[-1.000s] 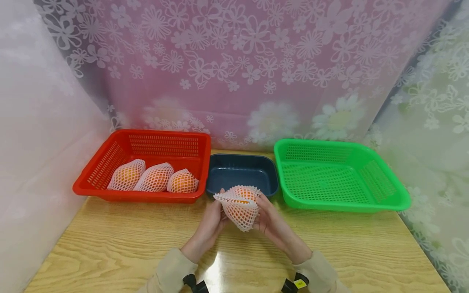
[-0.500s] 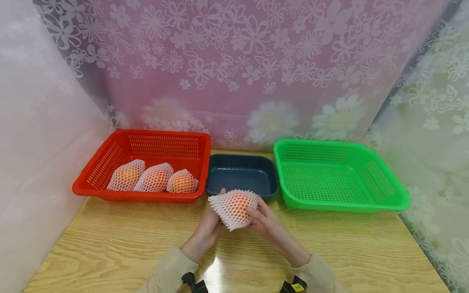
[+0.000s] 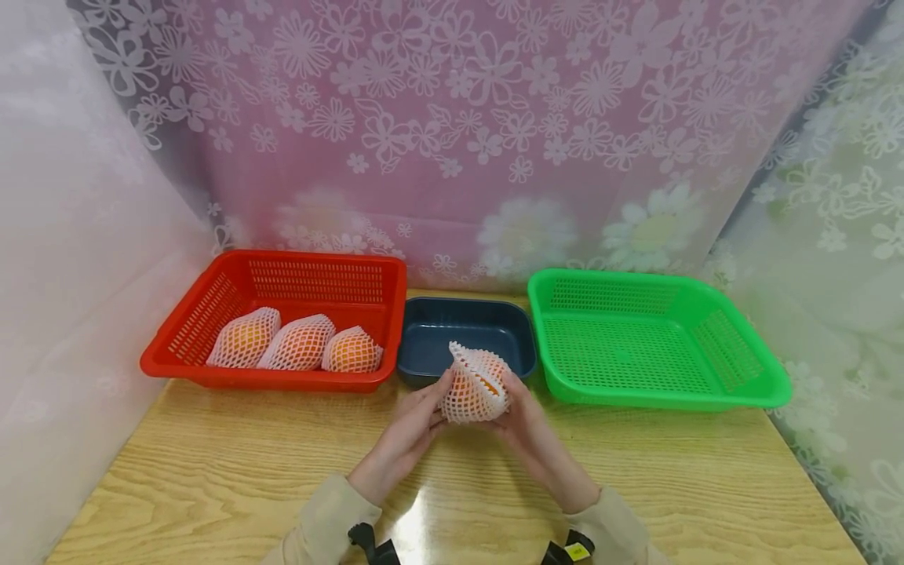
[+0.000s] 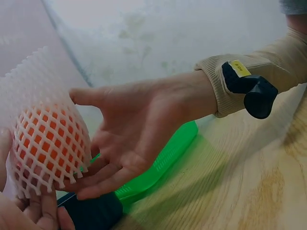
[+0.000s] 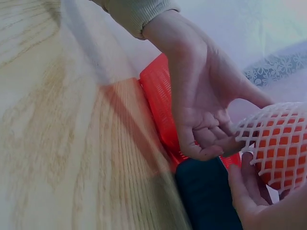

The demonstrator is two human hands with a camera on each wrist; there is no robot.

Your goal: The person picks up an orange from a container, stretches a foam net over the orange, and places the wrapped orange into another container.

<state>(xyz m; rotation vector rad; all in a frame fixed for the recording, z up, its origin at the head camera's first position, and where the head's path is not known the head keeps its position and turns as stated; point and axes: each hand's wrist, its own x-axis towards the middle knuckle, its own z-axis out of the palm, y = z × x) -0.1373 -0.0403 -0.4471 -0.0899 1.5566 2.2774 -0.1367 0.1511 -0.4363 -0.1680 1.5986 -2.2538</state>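
Note:
An orange fruit in a white foam net [image 3: 476, 388] is held between both hands, over the front rim of a dark blue basin [image 3: 459, 333]. My left hand [image 3: 413, 424] grips it from the left, thumb high on the side and fingers underneath. From the right, my right hand [image 3: 526, 431] holds it, fingers at the lower part. In the left wrist view, orange skin [image 4: 45, 136] shows through the mesh, and the net's upper end stands loose above the fruit. The right wrist view shows the left fingers [image 5: 211, 136] bent at the net's open edge.
Left of the basin, a red basket [image 3: 275, 380] contains three netted fruits [image 3: 297, 343]. A green basket [image 3: 628, 353] stands on the right. All sit on a wooden table [image 3: 233, 463] before a floral curtain [image 3: 452, 141].
Both hands have turned the netted fruit, so its slit with bare orange skin faces up and the net's pointed end is at the upper left. The baskets and basin stay put.

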